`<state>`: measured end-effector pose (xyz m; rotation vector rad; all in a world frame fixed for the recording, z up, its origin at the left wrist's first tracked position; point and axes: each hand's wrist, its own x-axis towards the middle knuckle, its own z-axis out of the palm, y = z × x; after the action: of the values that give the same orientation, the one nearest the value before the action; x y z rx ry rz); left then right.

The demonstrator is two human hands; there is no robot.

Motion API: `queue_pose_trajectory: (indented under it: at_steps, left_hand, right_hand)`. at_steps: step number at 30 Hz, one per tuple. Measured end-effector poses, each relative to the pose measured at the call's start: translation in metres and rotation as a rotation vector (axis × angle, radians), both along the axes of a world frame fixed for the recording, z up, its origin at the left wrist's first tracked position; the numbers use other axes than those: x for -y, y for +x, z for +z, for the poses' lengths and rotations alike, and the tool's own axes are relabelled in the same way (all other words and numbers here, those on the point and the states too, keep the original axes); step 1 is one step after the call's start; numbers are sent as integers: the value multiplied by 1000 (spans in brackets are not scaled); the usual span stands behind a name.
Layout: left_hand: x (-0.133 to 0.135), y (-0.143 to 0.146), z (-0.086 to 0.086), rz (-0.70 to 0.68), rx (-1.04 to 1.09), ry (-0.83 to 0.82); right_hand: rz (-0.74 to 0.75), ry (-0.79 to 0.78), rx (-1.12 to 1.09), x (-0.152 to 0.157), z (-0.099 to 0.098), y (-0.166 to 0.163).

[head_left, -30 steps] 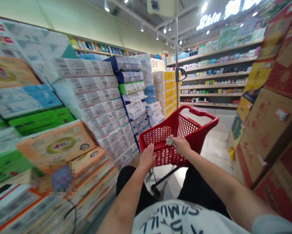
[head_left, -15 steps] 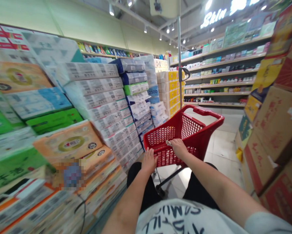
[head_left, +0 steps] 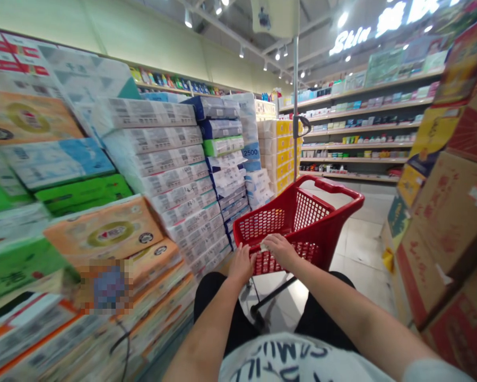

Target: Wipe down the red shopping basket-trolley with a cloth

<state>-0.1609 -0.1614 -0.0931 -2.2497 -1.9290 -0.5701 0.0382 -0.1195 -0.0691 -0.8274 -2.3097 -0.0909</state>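
A red plastic shopping cart [head_left: 326,223] stands in front of me in a shop aisle, its basket showing nothing inside. My left hand [head_left: 241,263] rests on the near rim of the cart, fingers curled over it. My right hand [head_left: 278,249] grips the same rim a little to the right, with a small crumpled white paper [head_left: 264,246] pressed under its fingers.
Stacked packs of tissue and paper rolls [head_left: 158,175] wall the left side close to the cart. Cardboard boxes [head_left: 445,212] are piled on the right. A pole [head_left: 295,90] rises behind the cart. Shelves of goods [head_left: 357,132] run along the back, with tiled floor [head_left: 357,249] between.
The view has shifted slightly as the cart rolls along the aisle. Both hands stay on the rim, the right hand closing more over the white paper.
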Motion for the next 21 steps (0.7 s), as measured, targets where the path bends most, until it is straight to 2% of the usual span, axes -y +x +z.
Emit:
queue_pose_trajectory:
  at_steps: [2, 4, 8, 14, 18, 21]
  left_hand:
    - [1, -2, -1, -14, -15, 3]
    - [1, -4, -3, -26, -22, 9]
    - [0, -9, -8, -53, -28, 35]
    - [1, -12, -12, -78, -51, 47]
    - [8, -12, -15, -123, -160, 84]
    - [12, -11, -18, -111, -238, 108]
  right_hand:
    - [99, 45, 34, 5, -4, -7]
    - [124, 58, 84, 9, -10, -11]
    - [74, 20, 211, 14, -16, -16]
    - [37, -4, 274, 16, -19, -22]
    - [-4, -102, 358, 20, -21, -24]
    - [-1, -88, 335, 22, -18, -27]
